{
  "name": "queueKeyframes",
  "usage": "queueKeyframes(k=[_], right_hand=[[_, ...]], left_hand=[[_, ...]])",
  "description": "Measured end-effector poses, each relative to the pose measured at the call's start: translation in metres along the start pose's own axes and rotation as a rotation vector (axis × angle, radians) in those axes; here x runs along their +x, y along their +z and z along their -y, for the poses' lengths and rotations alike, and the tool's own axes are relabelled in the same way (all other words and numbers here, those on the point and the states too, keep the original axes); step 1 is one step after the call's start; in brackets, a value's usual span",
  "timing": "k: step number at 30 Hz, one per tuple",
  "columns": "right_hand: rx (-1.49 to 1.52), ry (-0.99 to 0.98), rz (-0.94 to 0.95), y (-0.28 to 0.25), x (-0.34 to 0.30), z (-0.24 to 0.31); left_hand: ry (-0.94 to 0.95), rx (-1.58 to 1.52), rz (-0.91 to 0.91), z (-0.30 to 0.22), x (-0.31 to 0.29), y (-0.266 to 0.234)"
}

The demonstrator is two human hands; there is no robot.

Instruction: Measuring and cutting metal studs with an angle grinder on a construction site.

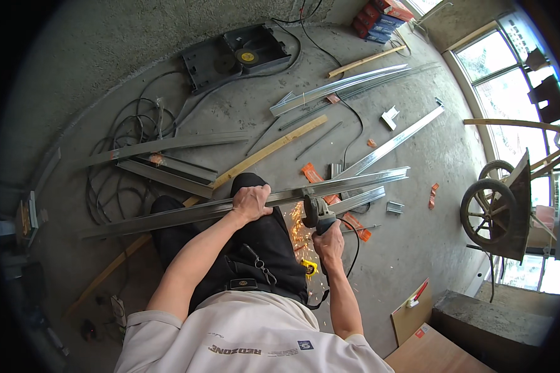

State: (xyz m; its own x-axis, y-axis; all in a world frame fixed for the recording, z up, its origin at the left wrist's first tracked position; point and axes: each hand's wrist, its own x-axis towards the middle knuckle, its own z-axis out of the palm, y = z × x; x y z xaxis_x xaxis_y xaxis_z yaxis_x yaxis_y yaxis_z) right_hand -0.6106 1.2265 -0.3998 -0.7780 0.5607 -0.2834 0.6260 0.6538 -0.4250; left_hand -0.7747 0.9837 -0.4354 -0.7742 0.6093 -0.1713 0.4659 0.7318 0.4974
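A bare concrete floor spreads beneath everything, with a wheelbarrow at the far right. A long metal channel lies across the person's knees, slanting from near left to far right. The left arm reaches diagonally in from the near left, its hand closed over the channel above the knee, knuckles up. The right arm comes almost straight forward, its hand wrapped around an angle grinder, right of the left one. The grinder's head is at the channel, and orange sparks spray nearward, toward a small yellow tape measure.
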Motion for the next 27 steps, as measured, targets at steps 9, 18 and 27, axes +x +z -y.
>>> queueKeyframes(k=[9,18,27], right_hand=[[-0.007,-0.009,0.043,-0.023,-0.004,0.008],[-0.007,-0.088,-0.003,-0.059,0.003,0.034],[-0.034,-0.104,0.022,-0.048,0.013,0.026]], left_hand=[[0.024,0.032,-0.041,-0.005,-0.002,-0.002],[0.034,0.051,-0.126,-0.007,-0.007,0.008],[0.053,0.057,-0.198,-0.006,-0.008,0.012]])
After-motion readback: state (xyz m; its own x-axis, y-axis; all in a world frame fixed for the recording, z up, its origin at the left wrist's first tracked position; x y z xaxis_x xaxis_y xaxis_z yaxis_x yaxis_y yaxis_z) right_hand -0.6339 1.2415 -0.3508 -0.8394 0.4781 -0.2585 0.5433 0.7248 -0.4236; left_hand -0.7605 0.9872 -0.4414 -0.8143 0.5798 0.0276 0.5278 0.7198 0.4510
